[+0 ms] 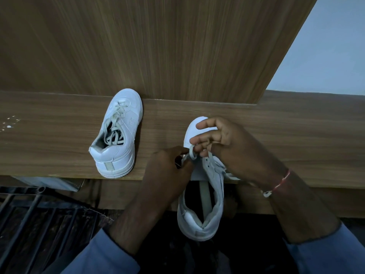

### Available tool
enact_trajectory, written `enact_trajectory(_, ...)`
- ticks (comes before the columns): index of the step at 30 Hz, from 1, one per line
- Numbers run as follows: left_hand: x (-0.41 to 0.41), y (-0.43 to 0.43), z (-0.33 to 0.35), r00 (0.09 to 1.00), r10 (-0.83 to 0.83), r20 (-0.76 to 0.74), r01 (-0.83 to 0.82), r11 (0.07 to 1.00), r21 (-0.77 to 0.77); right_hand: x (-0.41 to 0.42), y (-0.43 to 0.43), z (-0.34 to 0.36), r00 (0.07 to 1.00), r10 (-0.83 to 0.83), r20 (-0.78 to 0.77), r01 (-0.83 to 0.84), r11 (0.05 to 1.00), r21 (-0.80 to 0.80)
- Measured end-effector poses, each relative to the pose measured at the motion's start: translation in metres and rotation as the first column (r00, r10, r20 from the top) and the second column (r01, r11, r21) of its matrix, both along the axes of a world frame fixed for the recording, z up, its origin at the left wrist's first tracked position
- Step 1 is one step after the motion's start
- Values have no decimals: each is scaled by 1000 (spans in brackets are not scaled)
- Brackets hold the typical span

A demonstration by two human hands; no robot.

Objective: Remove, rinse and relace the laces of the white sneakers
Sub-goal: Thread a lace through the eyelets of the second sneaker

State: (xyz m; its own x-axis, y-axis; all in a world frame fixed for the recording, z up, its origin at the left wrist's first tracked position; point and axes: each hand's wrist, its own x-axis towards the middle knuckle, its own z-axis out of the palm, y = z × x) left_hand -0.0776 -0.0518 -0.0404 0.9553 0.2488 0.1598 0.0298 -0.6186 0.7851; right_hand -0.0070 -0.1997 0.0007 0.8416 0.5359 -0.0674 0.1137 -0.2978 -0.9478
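Both hands' fingers (194, 142) pinched the lace (191, 153); the overhanging sneaker (205, 194) could fall off the tabletop (59, 135) if pulled hard.

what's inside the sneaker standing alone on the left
Loose grey laces drop into the opening of the left sneaker, over a dark interior. The insole and toe area are hidden.

The scene is being viewed by one wide-angle head-worn camera, aimed forward and steeply down. The wooden tabletop (59, 135) is being seen from close above, its near edge crossing the lower frame, an upright wood panel (158, 46) behind.
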Motion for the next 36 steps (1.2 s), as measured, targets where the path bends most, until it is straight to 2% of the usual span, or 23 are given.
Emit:
enact_trajectory(3,1,-3,-1,999,8,38,-8,1000,-4,0,-2,0,991,-121,64,117,991,65)
enact_trajectory(7,1,-5,-3,998,5,67,-7,1000,30,2,2,0,958,-278,70,263,949,174)
enact_trajectory(11,2,-8,-3,996,22,84,-29,996,89,-5,17,-10,975,-127,181,119,991,56)
enact_trajectory(13,3,-8,-2,999,28,19,-28,1000,5,-4,17,-12,978,-96,186,94,995,21)
enact_trajectory(17,6,-5,-1,988,72,-135,-104,964,-245,-2,0,-8,970,-144,197,145,989,10)
enact_trajectory(20,8,-4,1,974,62,-219,-147,904,-401,-4,0,-14,978,-107,177,130,984,-120)
enact_trajectory(23,7,-2,0,966,30,-255,-157,856,-492,-7,6,-20,946,-104,307,184,952,-246)
enact_trajectory(26,7,-1,-2,968,29,-250,-157,845,-510,-9,9,-16,900,-17,435,197,907,-373)
enact_trajectory(29,7,-2,-1,972,31,-235,-149,852,-502,-9,7,-16,910,11,415,184,886,-425)
enact_trajectory(34,3,-7,6,993,-4,-121,-32,956,-293,-7,14,-25,917,-2,399,193,878,-438)
enact_trajectory(36,5,-7,3,991,10,-132,-56,935,-349,-7,15,-29,922,-37,386,208,888,-410)
